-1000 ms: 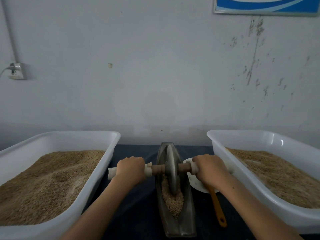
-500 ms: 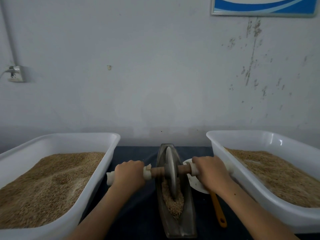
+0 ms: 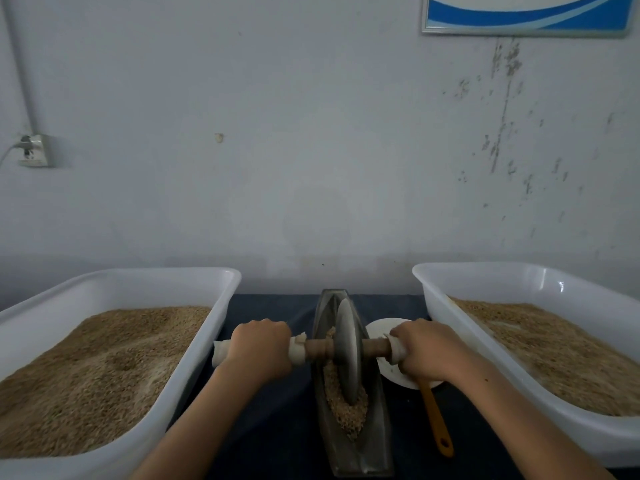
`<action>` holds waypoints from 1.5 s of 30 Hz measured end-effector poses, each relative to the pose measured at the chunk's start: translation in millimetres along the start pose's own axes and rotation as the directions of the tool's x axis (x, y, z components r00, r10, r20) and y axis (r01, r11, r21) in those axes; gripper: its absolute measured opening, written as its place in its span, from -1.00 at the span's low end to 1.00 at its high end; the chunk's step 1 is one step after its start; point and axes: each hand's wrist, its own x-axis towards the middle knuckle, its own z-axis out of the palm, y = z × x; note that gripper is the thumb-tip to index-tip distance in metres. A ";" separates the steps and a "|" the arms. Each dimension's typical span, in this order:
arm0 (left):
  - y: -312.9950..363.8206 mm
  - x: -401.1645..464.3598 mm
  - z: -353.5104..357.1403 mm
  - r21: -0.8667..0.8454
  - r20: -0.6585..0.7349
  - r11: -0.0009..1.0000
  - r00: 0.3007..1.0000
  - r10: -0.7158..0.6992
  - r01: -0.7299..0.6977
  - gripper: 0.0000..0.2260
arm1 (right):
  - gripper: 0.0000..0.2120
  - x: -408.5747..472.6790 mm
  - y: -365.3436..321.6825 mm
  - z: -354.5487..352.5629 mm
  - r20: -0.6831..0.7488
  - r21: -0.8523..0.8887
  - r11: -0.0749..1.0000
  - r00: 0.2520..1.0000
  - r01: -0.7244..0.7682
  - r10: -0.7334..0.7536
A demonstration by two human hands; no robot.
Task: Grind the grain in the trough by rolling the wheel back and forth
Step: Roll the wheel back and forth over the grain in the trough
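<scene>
A narrow grey metal trough (image 3: pixel 379 448) runs away from me down the middle of the dark table. A grey metal wheel (image 3: pixel 347 351) stands upright in it on a brown wooden axle (image 3: pixel 318 348) with white-wrapped ends. My left hand (image 3: pixel 259 348) grips the left end of the axle and my right hand (image 3: pixel 424 349) grips the right end. Tan grain (image 3: pixel 344 407) lies in the trough around and in front of the wheel's lower edge.
Two big white tubs of grain flank the trough, the left tub (image 3: pixel 194 368) and the right tub (image 3: pixel 436 306). A small white dish (image 3: pixel 382 327) with an orange-handled utensil (image 3: pixel 436 424) sits right of the trough, under my right hand. A wall stands close behind.
The wheel and both hands have stayed near the trough's far half, with a slight shift toward me. Both grips are unchanged.
</scene>
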 end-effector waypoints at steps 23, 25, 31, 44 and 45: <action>-4.0 1.8 9.1 -0.069 -0.013 0.997 0.999 -0.041 0.040 -0.86 | -0.87 -0.1 -3.7 4.3 -0.220 -0.080 0.996 0.974 0.042 -0.059; -6.3 2.0 6.8 -0.057 0.065 0.998 0.997 -0.037 0.041 -0.81 | -0.87 -2.2 -4.5 -1.6 -0.151 -0.091 0.995 0.986 0.052 -0.065; -8.5 3.4 7.3 -0.061 0.159 0.996 0.986 -0.048 0.058 -0.74 | -0.89 -2.5 -8.2 -8.7 -0.075 -0.082 0.996 0.996 0.045 -0.051; -3.0 1.0 17.9 -0.096 -0.198 0.994 0.978 -0.060 0.041 -0.92 | -0.84 12.3 1.1 22.7 -0.372 -0.094 0.995 0.926 0.035 -0.068; -2.8 1.1 16.9 -0.093 -0.180 0.995 0.982 -0.056 0.039 -0.93 | -0.85 11.7 1.7 21.4 -0.364 -0.083 0.996 0.929 0.043 -0.070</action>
